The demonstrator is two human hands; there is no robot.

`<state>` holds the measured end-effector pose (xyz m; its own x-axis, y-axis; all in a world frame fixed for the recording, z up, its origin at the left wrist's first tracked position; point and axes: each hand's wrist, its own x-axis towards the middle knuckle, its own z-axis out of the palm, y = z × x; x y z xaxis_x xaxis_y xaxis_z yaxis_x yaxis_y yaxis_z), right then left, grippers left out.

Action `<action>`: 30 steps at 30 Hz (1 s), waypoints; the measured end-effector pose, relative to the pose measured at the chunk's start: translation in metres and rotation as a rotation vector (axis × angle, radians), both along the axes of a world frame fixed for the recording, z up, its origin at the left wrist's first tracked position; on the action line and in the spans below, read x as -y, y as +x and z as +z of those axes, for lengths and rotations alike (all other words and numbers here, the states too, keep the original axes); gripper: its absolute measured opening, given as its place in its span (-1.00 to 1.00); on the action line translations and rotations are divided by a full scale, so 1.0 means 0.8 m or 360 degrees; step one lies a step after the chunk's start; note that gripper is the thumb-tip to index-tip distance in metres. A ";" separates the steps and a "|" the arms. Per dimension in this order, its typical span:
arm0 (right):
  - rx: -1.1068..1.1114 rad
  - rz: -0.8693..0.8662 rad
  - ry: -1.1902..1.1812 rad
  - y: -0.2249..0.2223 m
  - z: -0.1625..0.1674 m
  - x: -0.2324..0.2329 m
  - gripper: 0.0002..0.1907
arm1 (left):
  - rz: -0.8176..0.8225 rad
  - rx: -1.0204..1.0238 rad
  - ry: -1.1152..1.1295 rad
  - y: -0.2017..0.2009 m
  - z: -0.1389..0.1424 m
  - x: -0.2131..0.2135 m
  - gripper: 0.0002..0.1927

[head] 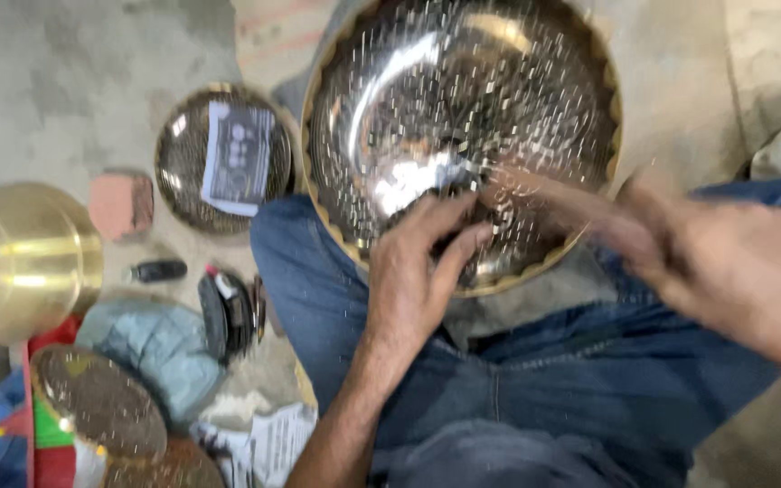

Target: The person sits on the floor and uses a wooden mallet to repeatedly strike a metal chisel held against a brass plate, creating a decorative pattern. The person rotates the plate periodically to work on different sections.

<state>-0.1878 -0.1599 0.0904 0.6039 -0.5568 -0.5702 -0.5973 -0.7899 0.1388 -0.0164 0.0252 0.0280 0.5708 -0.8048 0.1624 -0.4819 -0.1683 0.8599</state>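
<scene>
A: Surface?
B: Grey concrete floor [65, 81]; the hammered brass bowl [427, 99] rests on the person's lap at 12 o'clock.
A: Hands?
B: Left hand [422, 271] fingers pinched together at the bowl's rim; right hand [725, 262] blurred, grip indeterminate.

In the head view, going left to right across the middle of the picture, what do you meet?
Plain brass bowl → reddish block → small patterned brass plate with a paper on it → large hammered brass plate → left hand at its lower part → blurred right hand.
</scene>
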 end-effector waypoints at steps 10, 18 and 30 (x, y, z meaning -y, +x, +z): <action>0.0224 -0.0081 0.0088 -0.036 -0.041 0.023 -0.57 | -0.0009 -0.0018 0.0165 0.000 0.005 0.001 -0.61; 0.0551 -0.0281 0.0244 -0.032 -0.038 0.018 -0.61 | -0.0019 -0.0163 0.0250 0.001 0.001 0.000 -0.61; 0.1751 -0.0769 0.0782 -0.011 -0.081 -0.017 -0.30 | 0.0848 0.0115 -0.0527 0.033 -0.018 -0.005 -0.66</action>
<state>-0.1968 -0.1463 0.0256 0.6809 -0.7238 -0.1115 -0.4487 -0.2920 -0.8446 0.0099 0.0294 0.0138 0.8579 -0.3134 0.4071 -0.4639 -0.1318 0.8760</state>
